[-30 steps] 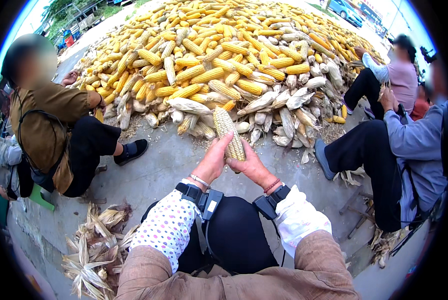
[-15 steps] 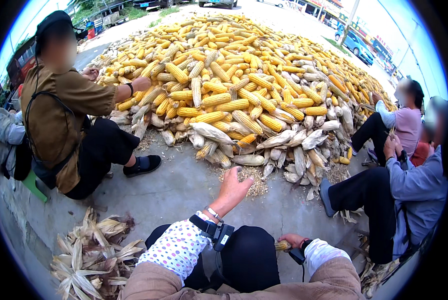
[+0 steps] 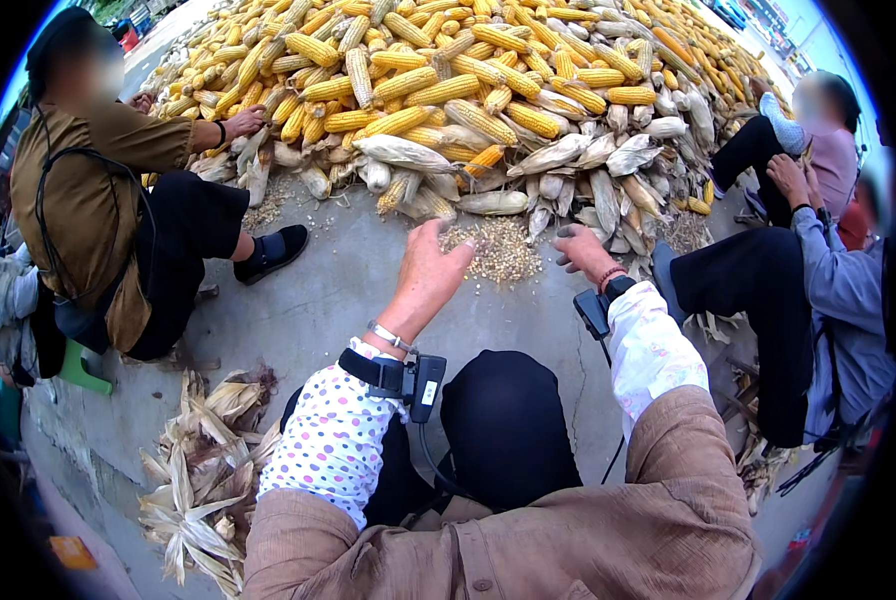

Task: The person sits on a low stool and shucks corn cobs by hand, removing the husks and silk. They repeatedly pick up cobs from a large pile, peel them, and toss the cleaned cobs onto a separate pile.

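Note:
My left hand (image 3: 431,268) reaches out to the near edge of a big heap of corn ears (image 3: 408,90). Its thumb is spread from the fingers, and nothing shows in it. Just beyond its fingertips lies a partly husked ear of corn (image 3: 430,203). To the right, my right hand (image 3: 586,252) is stretched toward the same edge, fingers apart and holding nothing that I can see. Between the two hands, loose kernels (image 3: 503,255) are scattered on the concrete. Pale ears still in husk (image 3: 495,203) lie along the bottom of the heap.
On the left a seated person in a brown top (image 3: 108,190) has a hand at the heap. People sit at the right, one in a blue-grey jacket (image 3: 843,290). Dry husks (image 3: 203,470) lie beside me at lower left. A green stool (image 3: 85,368) stands behind the left person.
My right hand has moved forward from beside my knee, and the corn ear it held is no longer in it. My left hand stays extended. The view has tilted down.

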The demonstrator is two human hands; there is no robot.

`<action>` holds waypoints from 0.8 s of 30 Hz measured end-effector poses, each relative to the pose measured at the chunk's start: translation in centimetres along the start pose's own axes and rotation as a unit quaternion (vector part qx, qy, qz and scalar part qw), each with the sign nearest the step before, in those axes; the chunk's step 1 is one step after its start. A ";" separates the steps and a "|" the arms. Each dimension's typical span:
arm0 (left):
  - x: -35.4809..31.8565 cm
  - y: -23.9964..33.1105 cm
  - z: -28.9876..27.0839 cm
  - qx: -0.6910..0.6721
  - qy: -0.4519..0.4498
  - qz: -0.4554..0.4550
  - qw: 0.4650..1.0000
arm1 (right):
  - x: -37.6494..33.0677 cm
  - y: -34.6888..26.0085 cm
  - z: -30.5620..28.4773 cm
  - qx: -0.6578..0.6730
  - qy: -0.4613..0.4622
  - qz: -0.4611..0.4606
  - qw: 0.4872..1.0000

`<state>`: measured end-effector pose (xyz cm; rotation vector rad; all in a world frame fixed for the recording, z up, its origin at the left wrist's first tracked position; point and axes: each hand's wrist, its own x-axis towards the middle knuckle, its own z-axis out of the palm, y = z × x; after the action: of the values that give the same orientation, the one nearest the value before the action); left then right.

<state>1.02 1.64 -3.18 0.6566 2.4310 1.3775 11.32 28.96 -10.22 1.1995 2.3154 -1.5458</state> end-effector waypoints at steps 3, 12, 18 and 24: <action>-0.2 -0.1 -0.1 0.007 -0.043 -0.001 0.999 | -0.9 7.7 2.7 -0.013 -0.018 0.092 0.996; -2.0 2.0 -0.6 0.011 -0.115 0.028 0.993 | 4.1 8.8 4.8 -0.065 -0.013 0.071 0.995; -2.4 2.5 -1.9 -0.004 -0.157 0.009 0.988 | 12.9 1.7 6.5 0.001 0.116 -0.080 0.990; -1.6 1.5 -3.1 0.017 -0.166 -0.023 0.986 | 21.1 -5.0 7.3 0.000 0.233 -0.202 0.951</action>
<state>1.39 -0.80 -0.22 0.7653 2.1939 1.1090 -8.63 33.68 -20.30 1.2577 3.0267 -1.4928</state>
